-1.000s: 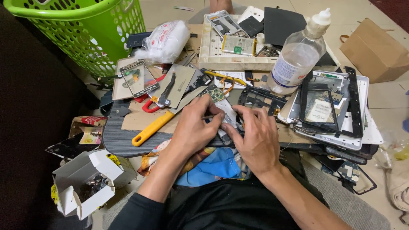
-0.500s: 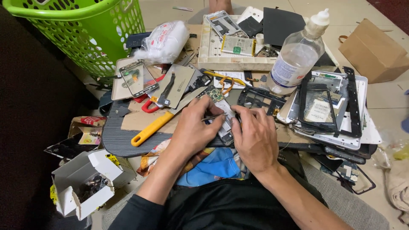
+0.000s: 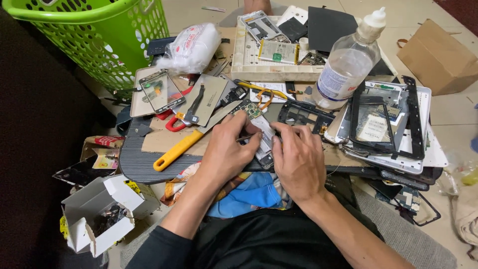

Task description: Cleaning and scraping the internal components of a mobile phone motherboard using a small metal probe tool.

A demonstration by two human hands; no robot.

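While clutter crowds the bench (image 3: 149,164) beyond both hands, left hand (image 3: 226,149) fingers pinch a thin tool (image 3: 245,137); right hand (image 3: 298,162) fingers press together on the stripped phone board (image 3: 263,137).

The hands (image 3: 264,154) hide most of the circuit board (image 3: 261,130) beneath them.

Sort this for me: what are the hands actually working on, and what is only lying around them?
In hand:
left hand pinching a thin metal tool
right hand steadying the small green circuit board

Lying about:
yellow-handled knife
clear plastic squeeze bottle
green plastic laundry basket
brown cardboard box
open white carton
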